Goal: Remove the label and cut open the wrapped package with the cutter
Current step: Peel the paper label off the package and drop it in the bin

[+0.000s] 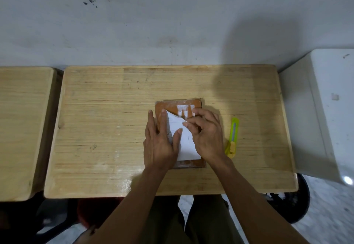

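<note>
Half the label [186,138] is peeled; my right hand [207,134] pinches its flap, left hand [160,140] flat on the package [173,106], cutter [232,138] just right.

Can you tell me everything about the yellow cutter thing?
The cutter is a slim utility knife that looks like plastic, lime green with a yellow slider near its near end. It lies flat on the wooden table, just right of the right hand. Nothing holds it. No blade visibly sticks out.
</note>
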`<action>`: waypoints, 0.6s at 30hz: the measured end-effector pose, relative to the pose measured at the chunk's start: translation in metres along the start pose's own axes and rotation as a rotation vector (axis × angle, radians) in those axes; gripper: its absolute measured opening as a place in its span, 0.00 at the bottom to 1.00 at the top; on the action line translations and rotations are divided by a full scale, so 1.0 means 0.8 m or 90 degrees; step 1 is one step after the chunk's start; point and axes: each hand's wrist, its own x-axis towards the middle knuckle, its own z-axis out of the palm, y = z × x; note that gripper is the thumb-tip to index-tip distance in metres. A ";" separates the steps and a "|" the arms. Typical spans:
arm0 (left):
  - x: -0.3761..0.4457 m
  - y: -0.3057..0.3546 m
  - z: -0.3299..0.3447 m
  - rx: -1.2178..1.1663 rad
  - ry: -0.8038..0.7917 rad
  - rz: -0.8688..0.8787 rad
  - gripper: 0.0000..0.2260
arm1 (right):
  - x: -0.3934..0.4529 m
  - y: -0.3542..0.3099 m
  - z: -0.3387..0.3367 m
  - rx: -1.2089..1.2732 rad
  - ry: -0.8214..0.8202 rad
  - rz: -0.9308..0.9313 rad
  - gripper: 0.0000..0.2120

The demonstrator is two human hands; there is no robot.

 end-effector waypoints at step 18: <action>-0.004 0.000 -0.002 0.012 -0.014 0.004 0.31 | 0.012 0.007 -0.031 0.203 -0.161 0.148 0.06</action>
